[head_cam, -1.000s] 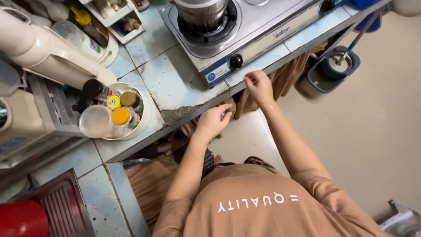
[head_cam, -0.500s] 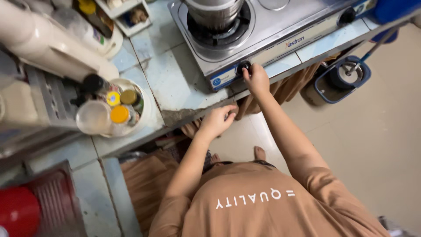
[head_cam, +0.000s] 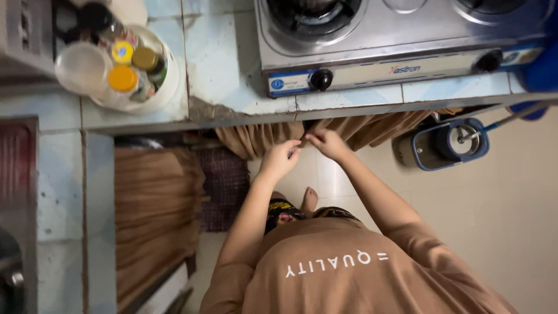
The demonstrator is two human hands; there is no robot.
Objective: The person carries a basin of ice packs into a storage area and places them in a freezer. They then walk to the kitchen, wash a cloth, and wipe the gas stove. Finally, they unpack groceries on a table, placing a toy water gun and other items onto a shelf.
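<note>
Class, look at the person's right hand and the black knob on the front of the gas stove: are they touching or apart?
Apart. The head view shows the right hand below the counter edge, with the black knob untouched above it.

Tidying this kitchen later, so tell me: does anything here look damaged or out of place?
Yes. The tiled counter has a chipped patch at its front edge, left of the gas stove, with bare grey material showing. Nothing looks spilled.

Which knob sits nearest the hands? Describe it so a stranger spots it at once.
Find the steel stove on the tiled counter. On its front panel, above the left hand and right hand, sits a round black knob. It is beside a blue label; the other knob sits far right.
</note>
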